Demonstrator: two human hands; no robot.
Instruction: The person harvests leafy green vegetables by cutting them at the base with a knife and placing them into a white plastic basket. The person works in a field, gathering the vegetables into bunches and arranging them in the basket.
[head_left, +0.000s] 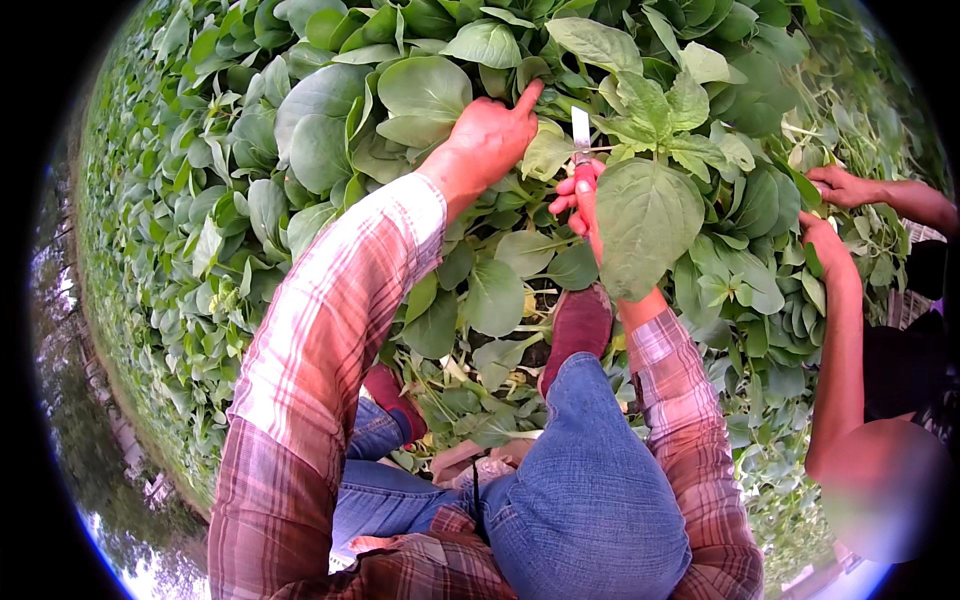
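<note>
My left hand (491, 135) reaches in among broad-leaved greens, which look like choy sum or bok choy. Its index finger points outward against the foliage; the other fingertips are hidden, so I cannot tell whether it grips a stem. To its left is a large round leaf (425, 88). My right hand (587, 199) holds a small knife (581, 135) by its red handle, with the short, pale blade pointing away from me. A leafy plant with veined, pointed leaves (649, 221), amaranth-like, stands over part of that hand and wrist.
At the right, another person's hands (829, 217) are among the greens. Cut or fallen leaves and stalks (480, 405) litter the ground around my dark red shoes (581, 322). Dense rows of greens (187, 225) stretch to the left, with trees (82, 405) beyond the field edge.
</note>
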